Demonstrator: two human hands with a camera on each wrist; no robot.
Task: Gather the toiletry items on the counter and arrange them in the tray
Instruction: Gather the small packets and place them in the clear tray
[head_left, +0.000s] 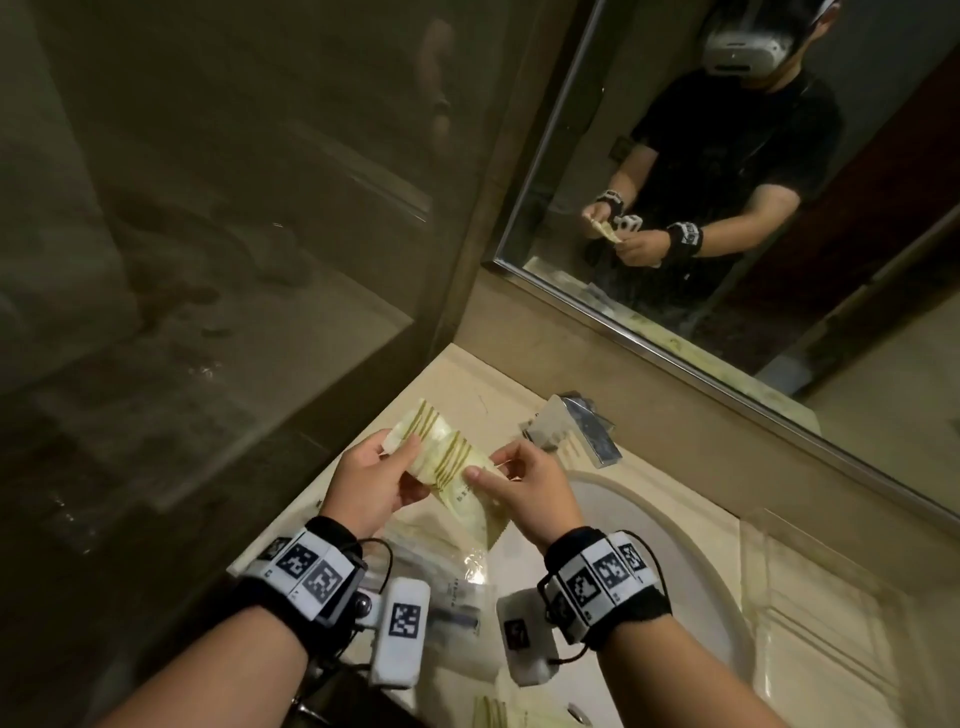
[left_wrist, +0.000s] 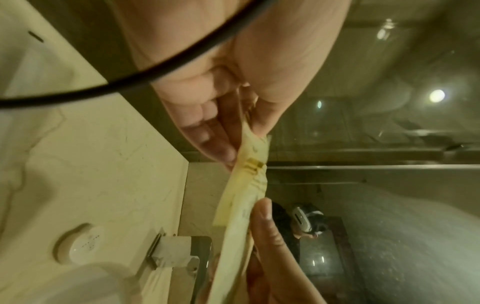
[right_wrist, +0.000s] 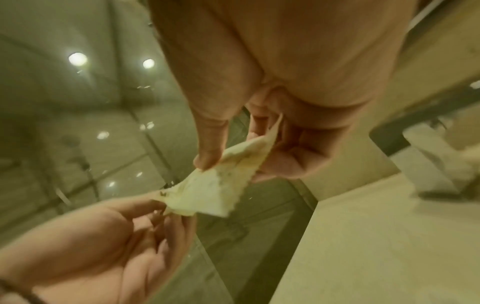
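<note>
Both hands hold a small stack of pale toiletry sachets (head_left: 447, 457) with gold stripes above the beige counter (head_left: 467, 384). My left hand (head_left: 400, 452) pinches the stack's left end and my right hand (head_left: 488, 465) pinches its right end between thumb and fingers. The left wrist view shows the left hand (left_wrist: 233, 148) gripping the sachets (left_wrist: 246, 185) edge-on. In the right wrist view the right hand (right_wrist: 228, 156) pinches a sachet (right_wrist: 215, 185) by its corner. What looks like a clear tray (head_left: 810, 587) sits right of the basin.
More sachets and clear packets (head_left: 457, 592) lie on the counter under my wrists. A chrome faucet (head_left: 582, 426) stands behind the white basin (head_left: 675, 551). A glass partition (head_left: 208, 260) closes off the left, and a mirror (head_left: 727, 182) hangs behind.
</note>
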